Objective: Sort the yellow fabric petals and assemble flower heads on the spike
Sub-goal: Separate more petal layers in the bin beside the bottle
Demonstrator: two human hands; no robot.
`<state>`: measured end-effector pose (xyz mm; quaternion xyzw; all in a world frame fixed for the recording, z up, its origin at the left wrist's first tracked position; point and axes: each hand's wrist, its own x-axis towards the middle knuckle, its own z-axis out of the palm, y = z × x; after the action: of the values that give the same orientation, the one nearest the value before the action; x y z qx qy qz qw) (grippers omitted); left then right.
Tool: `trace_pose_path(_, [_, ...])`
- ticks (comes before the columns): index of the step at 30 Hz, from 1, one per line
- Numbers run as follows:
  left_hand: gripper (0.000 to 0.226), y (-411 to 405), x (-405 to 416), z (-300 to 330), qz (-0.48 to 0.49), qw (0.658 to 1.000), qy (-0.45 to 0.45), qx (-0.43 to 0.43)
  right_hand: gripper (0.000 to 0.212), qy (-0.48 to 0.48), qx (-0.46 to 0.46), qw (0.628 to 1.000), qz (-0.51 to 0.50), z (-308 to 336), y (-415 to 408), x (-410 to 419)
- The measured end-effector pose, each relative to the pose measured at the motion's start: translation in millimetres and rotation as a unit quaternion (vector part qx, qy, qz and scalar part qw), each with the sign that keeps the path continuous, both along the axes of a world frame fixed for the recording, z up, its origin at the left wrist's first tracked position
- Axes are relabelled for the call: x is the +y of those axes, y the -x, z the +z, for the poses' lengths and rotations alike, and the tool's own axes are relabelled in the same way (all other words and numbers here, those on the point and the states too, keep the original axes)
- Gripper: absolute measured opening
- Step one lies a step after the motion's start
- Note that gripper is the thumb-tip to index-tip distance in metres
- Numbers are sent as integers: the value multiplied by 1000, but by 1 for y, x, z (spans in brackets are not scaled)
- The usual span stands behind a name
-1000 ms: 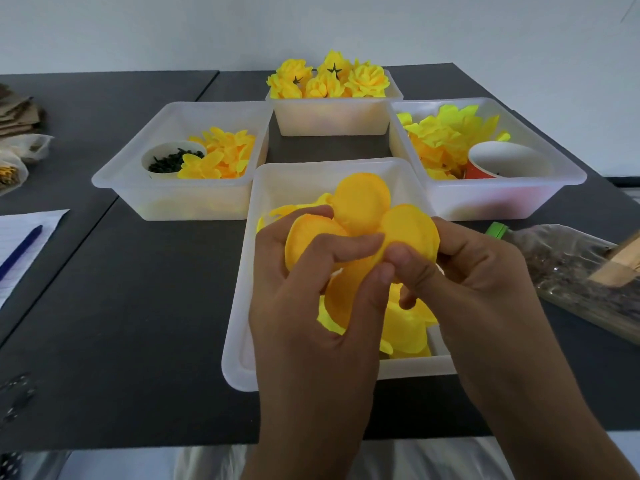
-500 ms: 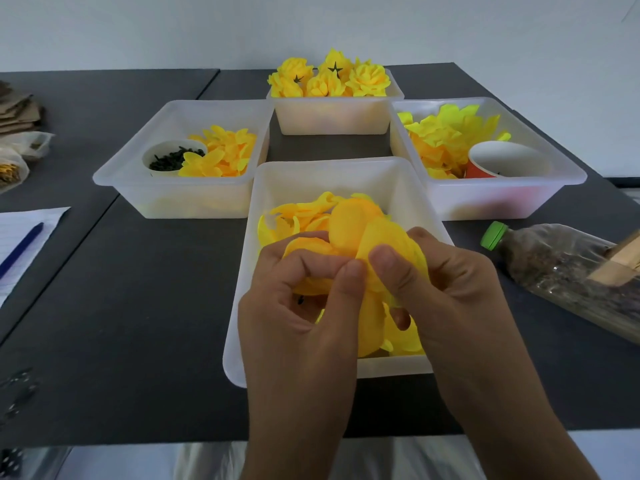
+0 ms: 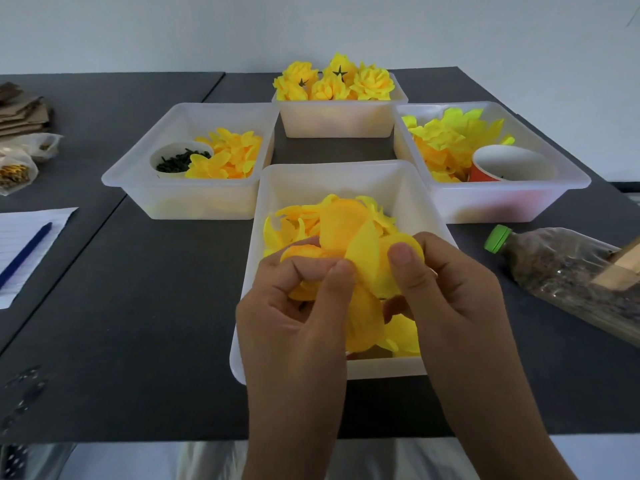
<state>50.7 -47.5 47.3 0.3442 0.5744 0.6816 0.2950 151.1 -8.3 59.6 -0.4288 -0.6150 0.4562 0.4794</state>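
Petal cluster [image 3: 360, 258] | pinched by left hand [image 3: 294, 327], right hand [image 3: 450, 299] above tray [image 3: 332, 370] | risk: layers slipping apart under loose pinch

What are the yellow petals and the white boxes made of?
The yellow petals look like thin matte fabric: they bend and crease softly in the left hand and right hand. The near box looks like frosted, see-through plastic, since the yellow glows through the walls.
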Motion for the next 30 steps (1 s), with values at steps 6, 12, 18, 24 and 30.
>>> trace_pose_path(6, [16, -11, -2, -2, 72, 948, 36, 308, 33, -46, -71, 995, -51, -5, -3, -1])
trace_pose_path(12, [25, -6, -4, 7, 55, 941, 20, 332, 27, -258, -172, 940, -141, -9, 3, -10])
trace_pose_path(18, [15, 8, -4, 9, -6, 966, 39, 256, 25, -295, -185, 924, -160, -14, -2, -11])
trace_pose_path(24, [13, 3, 2, 2, -30, 984, 30, 172, 27, -312, -178, 919, -165, -18, -6, -14])
trace_pose_path(30, [26, 0, 2, 1, -91, 995, -5, 42, 24, -306, -171, 921, -170, -16, -6, -13])
